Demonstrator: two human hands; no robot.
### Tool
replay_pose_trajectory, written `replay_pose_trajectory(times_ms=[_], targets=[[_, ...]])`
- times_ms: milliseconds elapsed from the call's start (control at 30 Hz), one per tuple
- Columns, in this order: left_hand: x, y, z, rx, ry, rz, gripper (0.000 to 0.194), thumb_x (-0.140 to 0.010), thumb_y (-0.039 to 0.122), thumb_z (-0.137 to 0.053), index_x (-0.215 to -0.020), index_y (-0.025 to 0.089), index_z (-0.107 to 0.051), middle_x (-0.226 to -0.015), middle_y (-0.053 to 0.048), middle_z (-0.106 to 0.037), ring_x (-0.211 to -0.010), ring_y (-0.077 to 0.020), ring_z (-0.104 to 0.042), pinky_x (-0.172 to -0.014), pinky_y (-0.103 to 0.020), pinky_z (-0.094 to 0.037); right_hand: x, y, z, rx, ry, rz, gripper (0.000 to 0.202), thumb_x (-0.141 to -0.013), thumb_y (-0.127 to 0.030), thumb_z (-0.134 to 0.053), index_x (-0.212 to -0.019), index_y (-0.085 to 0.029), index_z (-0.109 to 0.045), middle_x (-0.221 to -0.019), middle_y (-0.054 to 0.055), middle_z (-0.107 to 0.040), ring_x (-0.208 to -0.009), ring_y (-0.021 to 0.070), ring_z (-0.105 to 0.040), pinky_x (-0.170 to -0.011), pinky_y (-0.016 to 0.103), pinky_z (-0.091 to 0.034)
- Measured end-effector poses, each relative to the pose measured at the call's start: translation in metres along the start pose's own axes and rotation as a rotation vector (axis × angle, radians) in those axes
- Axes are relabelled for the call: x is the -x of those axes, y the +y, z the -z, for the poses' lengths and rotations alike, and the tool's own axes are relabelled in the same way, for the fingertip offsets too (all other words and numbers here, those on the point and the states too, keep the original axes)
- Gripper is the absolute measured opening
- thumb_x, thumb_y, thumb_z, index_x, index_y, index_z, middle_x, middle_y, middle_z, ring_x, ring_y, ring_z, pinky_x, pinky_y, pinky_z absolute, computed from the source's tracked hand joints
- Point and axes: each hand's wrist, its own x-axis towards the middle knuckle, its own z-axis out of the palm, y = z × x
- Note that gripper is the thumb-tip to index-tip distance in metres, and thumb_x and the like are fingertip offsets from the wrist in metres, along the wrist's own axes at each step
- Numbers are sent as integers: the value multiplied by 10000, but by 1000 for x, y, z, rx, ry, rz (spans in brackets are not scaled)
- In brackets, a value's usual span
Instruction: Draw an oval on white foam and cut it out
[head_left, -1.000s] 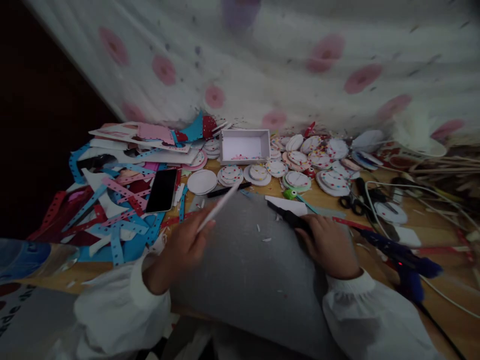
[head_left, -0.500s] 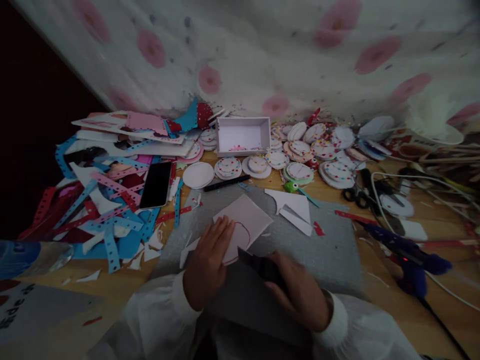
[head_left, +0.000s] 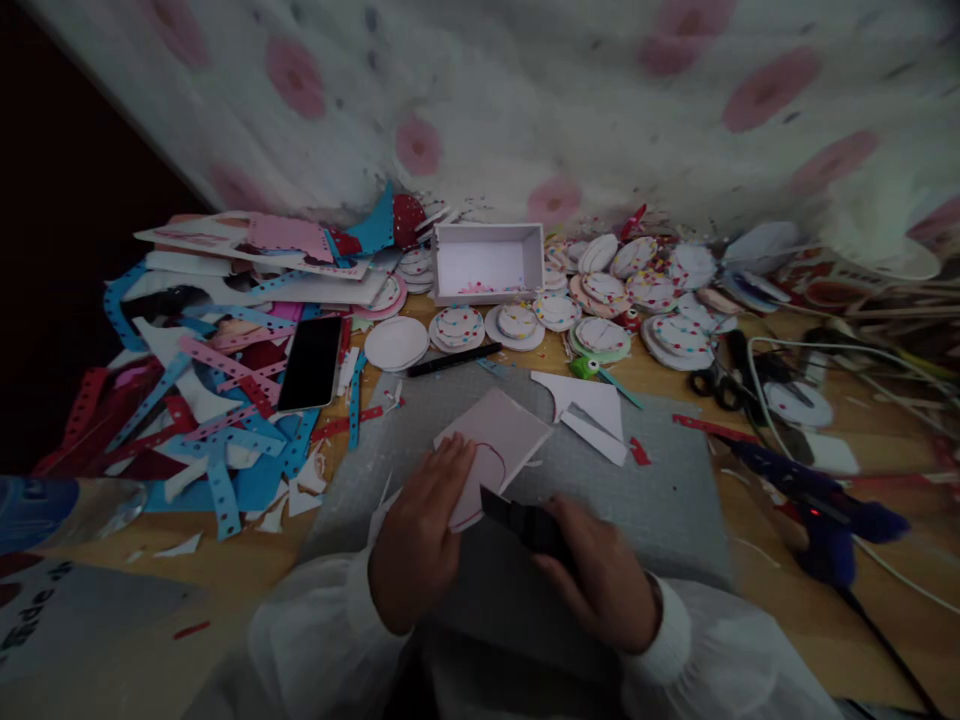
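My left hand (head_left: 424, 525) lies flat on a pale piece of foam board (head_left: 506, 425), its fingers stretched out and close together. Beside the fingertips, a curved red line is drawn on the board. A black utility knife (head_left: 529, 525) is gripped in my right hand (head_left: 596, 575), with its blade pointing left at the board's near edge. Whether the blade touches the board I cannot tell. Both hands are over a grey cutting mat (head_left: 645, 480). A white offcut with a curved edge (head_left: 589, 405) rests on the mat to the right of the board.
Behind the mat are a white box (head_left: 487, 297), a black pen (head_left: 454, 360) and several bead-trimmed discs (head_left: 600, 338). At left, a phone (head_left: 310, 365) lies by coloured scraps (head_left: 225, 440) and a bottle (head_left: 71, 510). A blue glue gun (head_left: 825, 515) and scissors (head_left: 716, 388) are at right.
The board has shifted slightly to the right under my left hand. My right hand and the knife have moved only a little, and the view has tilted slightly.
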Motion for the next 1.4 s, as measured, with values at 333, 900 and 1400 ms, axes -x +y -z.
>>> replay_pose_trajectory(times_ms=[333,900,1400], targets=[[-2,1,1,13,-37,20,816,-703,-22,-346,-1488,193,-275,-1499,-78,-379,-1393,-208,-332,-1147,-421,-322,1,11,0,65,56,-22,224,-974,-354,-330,-955,-182,-472,-714,53,-611,-590,180,-597,-497,266,-434],[-1,1,-3,-40,-41,-7,861,-674,-44,-326,-1499,184,-230,-1497,-113,-376,-1405,-213,-301,-1130,-461,-345,15,12,2,-198,-82,-176,242,-982,-380,-312,-987,-196,-468,-723,45,-627,-608,185,-612,-530,281,-445],[-8,6,-31,-422,-111,-107,595,-804,-4,-323,-1366,116,-476,-1438,-151,-452,-1360,-301,-378,-1088,-521,-357,77,-14,20,-45,-36,-359,230,-973,-379,-396,-1026,-244,-574,-783,45,-761,-597,213,-727,-454,249,-555]])
